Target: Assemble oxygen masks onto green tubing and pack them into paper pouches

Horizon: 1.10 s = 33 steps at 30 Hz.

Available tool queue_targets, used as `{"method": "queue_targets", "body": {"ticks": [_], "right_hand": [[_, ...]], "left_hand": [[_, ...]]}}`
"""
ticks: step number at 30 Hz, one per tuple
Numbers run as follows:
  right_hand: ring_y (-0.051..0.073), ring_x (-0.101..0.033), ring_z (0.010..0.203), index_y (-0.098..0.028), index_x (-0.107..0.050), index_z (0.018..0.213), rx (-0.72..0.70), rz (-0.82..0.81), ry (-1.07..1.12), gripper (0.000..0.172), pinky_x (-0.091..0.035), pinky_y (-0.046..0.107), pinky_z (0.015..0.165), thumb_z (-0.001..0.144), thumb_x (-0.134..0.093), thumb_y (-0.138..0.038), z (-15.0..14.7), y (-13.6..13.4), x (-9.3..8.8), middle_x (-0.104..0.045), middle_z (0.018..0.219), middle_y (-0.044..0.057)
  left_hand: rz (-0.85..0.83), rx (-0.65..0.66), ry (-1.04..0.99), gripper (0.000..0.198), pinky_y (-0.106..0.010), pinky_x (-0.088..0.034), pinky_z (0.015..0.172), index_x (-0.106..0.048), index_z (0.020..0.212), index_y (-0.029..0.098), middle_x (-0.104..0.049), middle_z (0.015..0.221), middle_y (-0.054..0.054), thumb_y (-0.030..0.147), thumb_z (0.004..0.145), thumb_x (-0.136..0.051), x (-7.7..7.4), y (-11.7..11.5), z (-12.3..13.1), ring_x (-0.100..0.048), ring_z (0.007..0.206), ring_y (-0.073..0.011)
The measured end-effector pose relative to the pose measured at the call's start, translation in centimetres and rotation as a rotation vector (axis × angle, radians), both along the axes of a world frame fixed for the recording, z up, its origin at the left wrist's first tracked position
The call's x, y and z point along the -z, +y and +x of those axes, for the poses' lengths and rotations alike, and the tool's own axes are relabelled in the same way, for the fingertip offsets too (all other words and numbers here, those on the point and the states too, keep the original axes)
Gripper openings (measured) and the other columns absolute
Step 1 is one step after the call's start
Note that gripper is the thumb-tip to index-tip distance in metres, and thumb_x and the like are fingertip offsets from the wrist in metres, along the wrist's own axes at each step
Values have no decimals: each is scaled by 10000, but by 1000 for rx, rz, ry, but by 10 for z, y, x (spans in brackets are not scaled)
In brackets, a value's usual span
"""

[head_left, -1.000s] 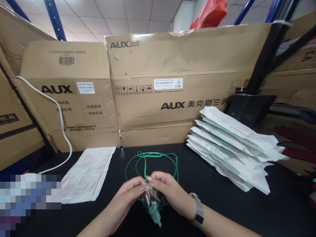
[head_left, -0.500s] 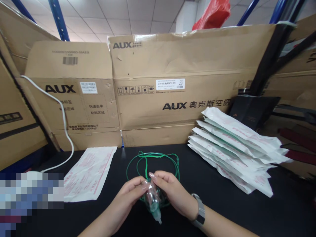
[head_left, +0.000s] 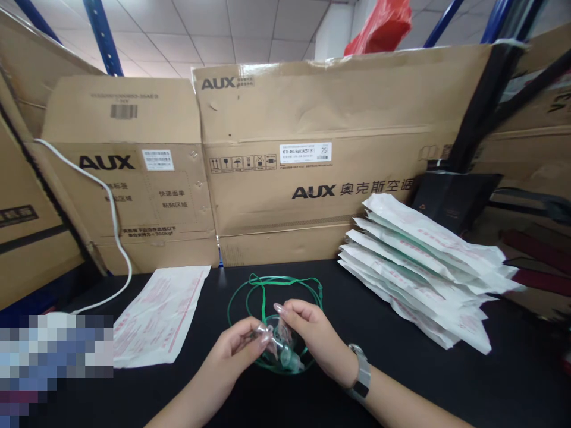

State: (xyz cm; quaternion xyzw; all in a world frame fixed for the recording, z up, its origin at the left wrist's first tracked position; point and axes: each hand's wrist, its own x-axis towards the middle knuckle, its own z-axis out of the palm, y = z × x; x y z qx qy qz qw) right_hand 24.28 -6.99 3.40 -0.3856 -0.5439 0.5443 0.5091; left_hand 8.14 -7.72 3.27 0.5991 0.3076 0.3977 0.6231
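Oxygen mask [head_left: 282,349] tipped back, held between left hand [head_left: 232,351] and right hand [head_left: 312,333]

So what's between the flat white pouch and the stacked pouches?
Head view: a clear oxygen mask with green tubing, held by left hand and right hand.

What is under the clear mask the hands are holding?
Green tubing loops around and beneath the clear plastic mask, on the black tabletop. The surface directly under the mask is covered, so nothing else there can be seen.
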Motion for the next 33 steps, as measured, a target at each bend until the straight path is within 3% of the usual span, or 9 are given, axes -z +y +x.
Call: {"method": "queue_targets", "body": {"ticks": [3, 16, 23, 29, 33], "right_hand": [[79, -403, 502, -153, -500, 530, 29, 64, -93, 372, -341, 214, 519, 733, -569, -456, 1, -2, -2, -465, 514, -37], [83, -385, 529, -159, -473, 550, 53, 152, -205, 341, -325, 212, 519, 776, -534, -406, -1, -10, -4, -435, 550, -35], [76, -383, 488, -158, -475, 522, 34, 82, -140, 370, -324, 206, 497, 751, -546, -439, -1, -4, -3, -437, 501, -41], [54, -329, 430, -154, -467, 510, 14, -127, -145, 389, -259, 196, 437, 711, -575, -469, 0, 8, 11, -421, 454, -54], [59, -357, 437, -150, -511, 555, 27, -115, -175, 337, -285, 198, 449, 716, -570, -440, 3, 14, 17, -434, 472, -53]], "left_hand": [[13, 37, 46, 146, -243, -387, 701, -610, 708, 155, -611, 708, -6, 296, 745, -595, -3, -1, 0, -539, 717, -140], [-35, -38, -21, 220, -230, -409, 610, -559, 553, 152, -588, 569, 12, 301, 688, -648, 4, 2, -1, -539, 589, -123], [-46, -36, -13, 208, -225, -423, 625, -588, 549, 151, -616, 573, 5, 300, 663, -678, 2, 4, 2, -556, 595, -123], [-330, 51, -93, 325, -304, -459, 738, -683, 736, 104, -687, 713, -94, 405, 752, -563, -1, 1, 5, -628, 710, -182], [-454, 3, -133, 262, -290, -491, 694, -678, 746, 86, -695, 717, -106, 335, 744, -598, 1, 3, 4, -648, 679, -180]]}}
